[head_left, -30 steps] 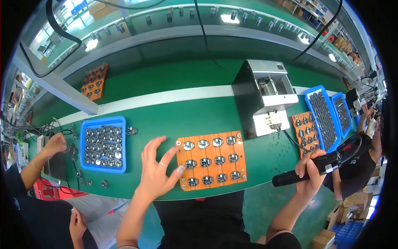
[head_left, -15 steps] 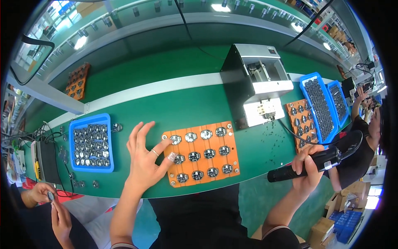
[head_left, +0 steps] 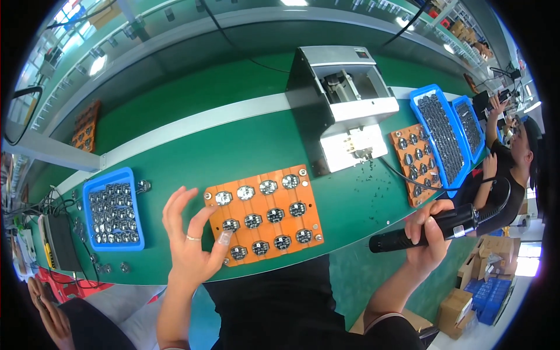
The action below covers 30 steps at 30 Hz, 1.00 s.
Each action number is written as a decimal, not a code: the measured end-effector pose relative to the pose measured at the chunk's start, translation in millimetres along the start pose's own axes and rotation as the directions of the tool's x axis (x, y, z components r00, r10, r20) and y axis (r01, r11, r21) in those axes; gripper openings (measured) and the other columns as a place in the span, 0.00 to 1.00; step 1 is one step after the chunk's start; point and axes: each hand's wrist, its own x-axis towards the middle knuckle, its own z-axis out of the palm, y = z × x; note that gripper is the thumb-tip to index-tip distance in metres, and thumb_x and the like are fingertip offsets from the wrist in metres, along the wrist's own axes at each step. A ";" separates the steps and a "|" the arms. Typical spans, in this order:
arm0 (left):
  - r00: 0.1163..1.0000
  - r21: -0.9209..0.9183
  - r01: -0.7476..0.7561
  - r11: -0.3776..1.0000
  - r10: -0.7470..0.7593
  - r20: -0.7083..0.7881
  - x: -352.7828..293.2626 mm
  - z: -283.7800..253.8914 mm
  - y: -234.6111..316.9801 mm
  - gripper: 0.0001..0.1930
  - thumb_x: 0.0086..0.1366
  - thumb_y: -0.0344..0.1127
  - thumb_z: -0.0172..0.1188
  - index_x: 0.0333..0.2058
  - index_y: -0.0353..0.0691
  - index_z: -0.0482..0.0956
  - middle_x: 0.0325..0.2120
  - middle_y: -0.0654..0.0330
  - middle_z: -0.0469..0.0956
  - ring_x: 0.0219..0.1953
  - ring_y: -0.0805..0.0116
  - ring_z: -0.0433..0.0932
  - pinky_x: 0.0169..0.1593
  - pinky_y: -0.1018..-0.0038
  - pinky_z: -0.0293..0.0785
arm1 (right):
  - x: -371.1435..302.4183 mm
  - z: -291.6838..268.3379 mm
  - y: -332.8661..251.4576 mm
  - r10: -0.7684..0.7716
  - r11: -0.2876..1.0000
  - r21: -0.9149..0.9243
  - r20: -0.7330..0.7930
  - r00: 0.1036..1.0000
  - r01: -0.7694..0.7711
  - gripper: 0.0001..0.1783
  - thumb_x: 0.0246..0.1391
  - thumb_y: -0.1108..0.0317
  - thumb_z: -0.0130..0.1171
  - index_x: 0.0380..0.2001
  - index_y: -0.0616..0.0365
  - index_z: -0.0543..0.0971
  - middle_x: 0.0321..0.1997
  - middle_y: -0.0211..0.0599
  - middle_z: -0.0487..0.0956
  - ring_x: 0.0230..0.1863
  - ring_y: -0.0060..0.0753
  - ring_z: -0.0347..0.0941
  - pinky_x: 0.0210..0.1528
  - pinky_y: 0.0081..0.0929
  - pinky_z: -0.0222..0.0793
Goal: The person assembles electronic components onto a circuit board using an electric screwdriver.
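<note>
An orange fixture board (head_left: 265, 198) lies on the green bench before me, with rows of small round dark parts (head_left: 252, 221) set in it. My left hand (head_left: 195, 239) is at the board's left edge, fingers apart, the thumb and forefinger over that edge near the parts. Whether they press on it I cannot tell. My right hand (head_left: 429, 236) is wrapped round a black electric screwdriver (head_left: 391, 240), held roughly level off the bench's front edge at the right. Its tip points left and a cable comes from its back end.
Behind the board stands a grey-and-black machine (head_left: 344, 108), small dark bits scattered beside it. Left is a blue tray (head_left: 139, 221) of round parts. Right are a second orange board (head_left: 402, 157) and blue trays (head_left: 434, 93) of dark parts. Other people's hands (head_left: 49, 312) show at both sides.
The view has shifted, so the bench things sit further left. My left forefinger has drawn back from the upper left part toward the board's edge. The screwdriver stays in my right hand.
</note>
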 end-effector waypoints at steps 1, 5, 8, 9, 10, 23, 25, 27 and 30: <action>1.000 -0.016 0.007 1.000 -0.007 0.003 -2.7 -1.2 0.2 0.19 0.56 0.36 0.63 0.46 0.36 0.77 0.58 0.45 0.66 0.62 0.40 0.64 0.62 0.50 0.62 | 0.3 0.1 1.0 0.002 1.000 0.011 -0.014 1.000 -0.002 0.16 0.54 0.78 0.59 0.44 0.62 0.65 0.33 0.45 0.74 0.19 0.25 0.67 0.22 0.23 0.65; 0.991 -0.083 0.131 0.988 -0.130 0.016 -23.1 -3.3 0.4 0.23 0.57 0.35 0.62 0.52 0.33 0.74 0.58 0.44 0.68 0.60 0.41 0.66 0.61 0.51 0.64 | -0.5 -3.9 1.3 0.035 0.999 0.017 0.005 0.999 -0.035 0.16 0.54 0.78 0.58 0.44 0.62 0.66 0.33 0.45 0.74 0.19 0.25 0.67 0.23 0.23 0.65; 0.978 -0.123 0.209 0.970 -0.211 0.001 -42.4 -2.3 -4.8 0.26 0.60 0.35 0.59 0.56 0.32 0.69 0.58 0.44 0.68 0.60 0.42 0.68 0.62 0.53 0.64 | -0.9 -5.2 3.4 0.049 0.999 0.020 -0.017 0.999 -0.048 0.16 0.54 0.79 0.58 0.44 0.62 0.66 0.33 0.45 0.74 0.19 0.25 0.67 0.23 0.23 0.65; 0.975 -0.121 0.223 0.967 -0.224 0.006 -45.4 -2.2 -4.3 0.27 0.62 0.34 0.58 0.58 0.31 0.67 0.58 0.43 0.70 0.59 0.43 0.69 0.63 0.54 0.63 | -0.4 -5.9 4.2 0.052 0.999 0.017 -0.023 0.998 -0.052 0.16 0.54 0.79 0.58 0.44 0.62 0.66 0.33 0.45 0.74 0.19 0.25 0.67 0.23 0.23 0.65; 0.974 -0.121 0.226 0.967 -0.226 0.013 -48.6 -2.4 -3.4 0.27 0.62 0.34 0.58 0.58 0.31 0.67 0.58 0.43 0.70 0.59 0.43 0.69 0.63 0.54 0.63 | 0.4 -6.3 5.4 0.056 0.998 0.012 -0.028 0.998 -0.055 0.16 0.53 0.79 0.58 0.44 0.62 0.66 0.33 0.45 0.74 0.18 0.25 0.67 0.22 0.23 0.65; 0.953 -0.104 0.297 0.949 -0.301 -0.024 -63.0 5.3 0.0 0.24 0.68 0.38 0.53 0.58 0.30 0.68 0.55 0.48 0.74 0.61 0.45 0.68 0.64 0.56 0.62 | 2.5 7.0 15.0 -0.055 0.995 0.084 0.031 0.998 0.052 0.15 0.53 0.78 0.55 0.42 0.62 0.65 0.32 0.47 0.73 0.17 0.24 0.66 0.20 0.23 0.64; 0.950 -0.112 0.305 0.946 -0.310 -0.027 -64.0 4.8 -0.3 0.23 0.68 0.38 0.53 0.58 0.30 0.69 0.55 0.48 0.74 0.61 0.45 0.68 0.64 0.56 0.62 | 0.8 11.8 18.4 -0.094 0.993 0.081 0.034 0.995 0.091 0.15 0.53 0.78 0.55 0.42 0.62 0.64 0.32 0.47 0.73 0.17 0.24 0.65 0.20 0.24 0.64; 0.956 -0.086 0.291 0.953 -0.294 -0.022 -62.1 5.9 0.6 0.23 0.68 0.38 0.53 0.57 0.30 0.69 0.54 0.48 0.74 0.60 0.44 0.69 0.63 0.56 0.62 | -2.9 21.0 21.8 -0.143 0.989 0.037 0.018 0.990 0.142 0.16 0.52 0.77 0.56 0.42 0.62 0.64 0.33 0.46 0.73 0.17 0.23 0.65 0.19 0.23 0.64; 0.963 -0.042 0.267 0.963 -0.268 -0.024 -62.3 7.1 -1.9 0.22 0.67 0.38 0.53 0.56 0.31 0.70 0.53 0.48 0.74 0.59 0.44 0.69 0.62 0.55 0.63 | -8.5 23.7 26.7 -0.207 0.978 0.004 0.038 0.978 0.207 0.16 0.52 0.76 0.57 0.41 0.61 0.64 0.32 0.45 0.72 0.16 0.23 0.64 0.19 0.23 0.63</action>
